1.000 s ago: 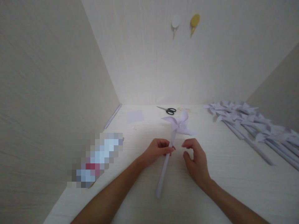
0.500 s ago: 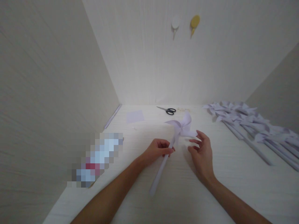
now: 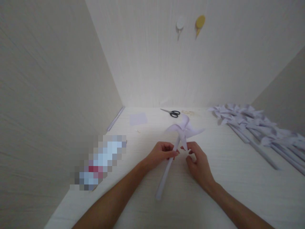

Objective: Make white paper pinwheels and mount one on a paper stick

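- Desk [image 3: 214, 190] of pale wood grain fills the lower half of our view, walled in by panels at 9, 12 and 3 o'clock.
- Finished pinwheels [image 3: 257, 127] lie in a fanned pile at 3 o'clock, well apart from our hands, sticks pointing toward the near right.
- A blurred-out pack [image 3: 100, 162] sits at 8 o'clock near the left panel.
- The paper pinwheel [image 3: 183, 128] we are working on stands just past our hands, near the middle of the desk, its rolled stick running down toward 7 o'clock. Compared with half a second ago its blades sit at a different angle, one now hanging low toward our right hand; we judge the wheel has been turned and is being checked or adjusted.
- Our left hand [image 3: 162, 153] comes in from 7 o'clock, forearm low over the desk, fingers closed around the stick just below the wheel.
- Our right hand [image 3: 197, 160] comes in from 5 o'clock; a second ago it was open beside the blades, now its fingers [image 3: 188, 147] are pinched narrow on the lowest blade tip.
- A loose paper square [image 3: 138, 118] lies at 11 o'clock.
- Black-handled scissors [image 3: 171, 112] rest at 12 o'clock by the back panel.
- Two hooks [image 3: 190, 24], white and yellow, are on the back panel above.
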Tool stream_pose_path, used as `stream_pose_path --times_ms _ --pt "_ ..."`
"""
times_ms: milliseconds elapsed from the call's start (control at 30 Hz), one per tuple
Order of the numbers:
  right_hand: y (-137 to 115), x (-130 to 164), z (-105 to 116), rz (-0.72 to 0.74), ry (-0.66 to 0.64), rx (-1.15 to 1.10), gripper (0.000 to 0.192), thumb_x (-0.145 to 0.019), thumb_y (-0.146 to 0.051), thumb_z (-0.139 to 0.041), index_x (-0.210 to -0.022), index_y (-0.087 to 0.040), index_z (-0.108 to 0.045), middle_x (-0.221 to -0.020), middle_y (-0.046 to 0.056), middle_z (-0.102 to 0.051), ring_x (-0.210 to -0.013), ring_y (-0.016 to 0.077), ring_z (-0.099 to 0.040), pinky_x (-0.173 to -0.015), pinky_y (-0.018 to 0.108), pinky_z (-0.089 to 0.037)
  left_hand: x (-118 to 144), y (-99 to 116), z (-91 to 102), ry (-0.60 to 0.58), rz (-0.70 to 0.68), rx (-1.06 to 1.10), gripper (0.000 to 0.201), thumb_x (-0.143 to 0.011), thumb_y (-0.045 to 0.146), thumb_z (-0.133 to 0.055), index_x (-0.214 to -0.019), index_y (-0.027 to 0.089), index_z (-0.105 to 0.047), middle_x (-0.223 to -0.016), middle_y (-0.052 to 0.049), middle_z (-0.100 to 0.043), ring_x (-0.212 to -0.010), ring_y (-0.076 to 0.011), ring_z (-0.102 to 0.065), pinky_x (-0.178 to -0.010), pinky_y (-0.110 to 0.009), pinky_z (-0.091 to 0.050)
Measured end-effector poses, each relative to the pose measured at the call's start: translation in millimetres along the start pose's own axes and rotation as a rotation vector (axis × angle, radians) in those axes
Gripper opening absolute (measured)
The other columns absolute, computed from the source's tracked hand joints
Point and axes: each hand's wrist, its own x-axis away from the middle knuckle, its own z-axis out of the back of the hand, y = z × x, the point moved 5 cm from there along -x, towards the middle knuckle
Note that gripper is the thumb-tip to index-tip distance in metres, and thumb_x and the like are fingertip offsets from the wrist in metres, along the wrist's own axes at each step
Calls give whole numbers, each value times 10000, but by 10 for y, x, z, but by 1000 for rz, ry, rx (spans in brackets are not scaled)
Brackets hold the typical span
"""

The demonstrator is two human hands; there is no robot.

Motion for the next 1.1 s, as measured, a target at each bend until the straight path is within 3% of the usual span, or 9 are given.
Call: stream_pose_path --times_ms 133,300,433,567,667,767,833,933,1100 --pt "218 -13 72 -219 148 -209 282 -526 -46 -371 -757 -194 -437 -772 20 -503 -714 159 -488 -614 286 -396 -2 -7 6 1 12 -13 158 -585 256 -660 -666 123 -634 -522 24 -536 -455 -49 -436 -448 -179 -290" --pt "359 -44 262 -286 406 -371 571 -536 -56 -441 -1068 -238 -341 -1042 37 -446 -776 134 -515 -606 252 -405 4 -10 1 -27 21 -43 155 -591 260 -656 -651 119 -628 -511 26 -528 -448 -44 -426 -441 -178 -270" --pt "326 -85 337 -207 440 -273 583 -549 -49 -448 -1095 -243 -383 -1124 52 -465 -818 141 -502 -594 246 -397 4 -14 0 -32 29 -50 151 -581 258 -657 -637 121 -627 -491 33 -514 -432 -40 -408 -428 -180 -250" --pt "349 -89 330 -202 434 -230 387 -569 -62 -449 -927 -204 -473 -982 41 -520 -789 150 -508 -583 255 -397 -1 -18 7 -3 39 -42 150 -574 261 -657 -633 125 -629 -498 28 -526 -438 -45 -422 -433 -183 -255" --pt "358 -84 303 -224 421 -237 356 -578 -66 -462 -909 -197 -467 -953 40 -516 -774 148 -516 -589 259 -401 -6 -4 10 32 37 1 156 -563 260 -662 -643 131 -629 -507 22 -538 -450 -54 -439 -450 -189 -280" --pt "304 -84 234 -230 341 -314 258 -621 -112 -503 -856 -196 -437 -877 33 -538 -723 136 -524 -587 254 -409 -12 33 5 54 -5 56 171 -554 267 -669 -635 127 -612 -516 12 -546 -462 -66 -446 -464 -200 -307" --pt "213 -83 135 -210 180 -333 112 -677 -185 -512 -746 -195 -425 -717 8 -542 -650 127 -519 -564 246 -408 -17 58 23 88 -45 73 168 -561 263 -667 -624 125 -595 -531 5 -555 -475 -70 -455 -475 -202 -319" --pt "57 -38 -26 -165 -80 -188 113 -716 -256 -504 -647 -190 -443 -558 -25 -492 -504 100 -456 -470 221 -359 -22 72 110 205 -98 55 153 -581 251 -662 -626 128 -585 -557 6 -563 -496 -67 -462 -512 -202 -343" --pt "-79 33 -138 -20 -183 20 177 -648 -263 -586 -570 -184 -448 -513 -39 -487 -466 80 -413 -462 210 -331 -32 69 246 327 -178 -3 165 -587 280 -658 -648 143 -589 -577 17 -572 -498 -63 -459 -505 -192 -353"
